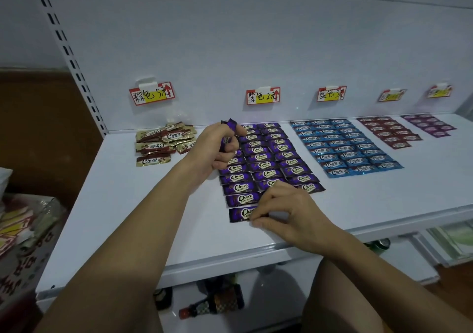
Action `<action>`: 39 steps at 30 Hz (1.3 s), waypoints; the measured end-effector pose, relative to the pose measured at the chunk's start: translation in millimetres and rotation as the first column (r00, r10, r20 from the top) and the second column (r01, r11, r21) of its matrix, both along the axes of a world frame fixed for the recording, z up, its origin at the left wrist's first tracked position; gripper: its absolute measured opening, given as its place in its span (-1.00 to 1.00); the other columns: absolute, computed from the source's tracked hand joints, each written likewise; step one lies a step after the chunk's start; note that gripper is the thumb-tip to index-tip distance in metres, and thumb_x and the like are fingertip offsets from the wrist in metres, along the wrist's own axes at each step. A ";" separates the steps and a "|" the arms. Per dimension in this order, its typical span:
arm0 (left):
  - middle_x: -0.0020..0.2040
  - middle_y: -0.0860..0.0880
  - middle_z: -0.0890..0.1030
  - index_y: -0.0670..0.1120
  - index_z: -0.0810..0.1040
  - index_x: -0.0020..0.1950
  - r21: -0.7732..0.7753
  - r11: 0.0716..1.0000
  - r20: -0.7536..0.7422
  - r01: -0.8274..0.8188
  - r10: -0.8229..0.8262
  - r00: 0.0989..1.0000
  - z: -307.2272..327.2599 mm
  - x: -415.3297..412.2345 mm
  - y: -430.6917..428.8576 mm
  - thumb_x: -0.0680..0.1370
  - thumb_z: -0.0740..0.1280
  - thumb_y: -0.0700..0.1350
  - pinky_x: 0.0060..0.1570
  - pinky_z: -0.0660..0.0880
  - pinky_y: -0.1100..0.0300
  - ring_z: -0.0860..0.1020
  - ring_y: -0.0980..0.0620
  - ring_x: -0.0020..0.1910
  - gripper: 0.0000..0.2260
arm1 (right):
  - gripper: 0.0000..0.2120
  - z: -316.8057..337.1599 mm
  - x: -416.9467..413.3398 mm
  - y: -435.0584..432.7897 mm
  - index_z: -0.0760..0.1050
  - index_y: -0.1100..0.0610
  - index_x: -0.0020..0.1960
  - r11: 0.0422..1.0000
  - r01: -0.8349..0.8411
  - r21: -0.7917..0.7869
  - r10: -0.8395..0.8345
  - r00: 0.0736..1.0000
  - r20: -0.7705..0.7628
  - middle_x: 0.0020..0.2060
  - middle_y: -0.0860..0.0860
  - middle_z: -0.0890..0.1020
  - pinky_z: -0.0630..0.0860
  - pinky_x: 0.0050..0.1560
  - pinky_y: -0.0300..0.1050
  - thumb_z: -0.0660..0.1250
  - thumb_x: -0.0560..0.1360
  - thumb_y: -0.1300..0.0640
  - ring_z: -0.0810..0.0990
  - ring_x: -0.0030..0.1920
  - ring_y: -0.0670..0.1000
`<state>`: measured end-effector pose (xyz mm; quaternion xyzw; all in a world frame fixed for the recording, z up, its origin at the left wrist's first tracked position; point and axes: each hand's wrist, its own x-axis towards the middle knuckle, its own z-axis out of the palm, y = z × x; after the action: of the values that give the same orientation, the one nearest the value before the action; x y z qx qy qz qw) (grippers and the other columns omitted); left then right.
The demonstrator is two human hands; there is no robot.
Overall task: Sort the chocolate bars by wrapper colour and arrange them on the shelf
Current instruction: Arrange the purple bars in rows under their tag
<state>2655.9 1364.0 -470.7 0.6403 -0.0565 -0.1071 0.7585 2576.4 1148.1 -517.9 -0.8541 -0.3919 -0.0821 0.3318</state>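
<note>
Purple-wrapped chocolate bars point(266, 165) lie in three neat columns on the white shelf point(158, 220). My left hand point(215, 148) hovers over the left column, shut on a small stack of purple bars point(230, 134). My right hand point(286, 213) rests at the front of the grid, its fingertips pinching the nearest purple bar point(239, 214) flat on the shelf. A loose pile of brown-and-gold bars point(163, 142) sits to the left. Blue bars point(343, 147) lie in rows to the right, then dark red bars point(391, 131) and magenta bars point(430, 125).
Handwritten price labels point(263, 95) hang on the back panel above each group. A perforated upright point(71, 61) borders the shelf on the left. A cardboard box with wrappers point(23, 232) stands at lower left. Bottles point(212, 304) lie on the lower shelf.
</note>
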 end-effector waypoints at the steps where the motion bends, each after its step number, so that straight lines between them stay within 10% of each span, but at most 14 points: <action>1: -0.36 0.01 0.30 -0.17 0.50 0.12 0.001 1.000 0.006 0.001 -0.001 1.000 -0.4 0.2 0.1 0.59 0.09 -0.21 -0.56 0.05 0.30 0.13 0.13 -0.52 -0.77 | -0.91 -0.9 0.8 0.0 0.73 -0.02 -0.01 1.000 -0.003 -0.006 0.003 1.000 -0.001 -0.13 -0.17 0.64 0.50 -0.03 -0.10 0.49 0.51 0.02 0.56 -0.06 -0.09; 17: -0.35 -0.05 0.42 -0.08 0.26 -0.05 -0.016 0.999 0.011 0.042 -0.042 0.999 -0.7 -3.8 -0.5 0.52 0.14 -0.16 -0.55 0.09 0.30 0.13 0.09 -0.51 -0.94 | -0.89 -3.5 2.7 -2.3 0.69 0.01 0.03 1.000 0.021 0.011 -0.021 1.000 -0.012 -0.08 -0.16 0.63 0.56 -0.03 -0.11 0.46 0.53 0.16 0.58 -0.03 -0.09; 25: -0.26 -0.06 0.58 -0.17 0.50 0.12 0.092 0.990 0.064 0.105 -0.111 0.992 0.5 -14.2 -6.0 0.66 0.31 -0.13 -0.46 0.46 0.16 0.44 0.00 -0.44 -0.88 | -0.74 27.0 30.5 12.8 0.56 0.08 0.14 0.746 0.367 0.555 -0.238 0.926 -0.292 -0.17 -0.02 0.63 0.54 -0.22 -0.11 0.49 0.49 0.23 0.59 -0.21 0.03; 39: -0.20 -0.08 0.64 -0.24 0.59 0.09 0.153 0.985 0.057 0.074 -0.084 0.995 5.9 -17.1 -7.6 0.66 0.30 -0.07 -0.42 0.58 0.19 0.62 -0.05 -0.38 -0.77 | -0.80 33.6 44.6 3.5 0.63 0.22 -0.08 0.749 0.254 0.611 -0.006 0.926 -0.378 -0.22 0.02 0.67 0.57 -0.09 -0.20 0.46 0.41 0.48 0.64 -0.15 -0.03</action>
<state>2638.8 1356.5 -464.8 0.6962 -0.0974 -0.1207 0.7009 2620.9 1151.6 -484.3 -0.7114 -0.2113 -0.0817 0.6652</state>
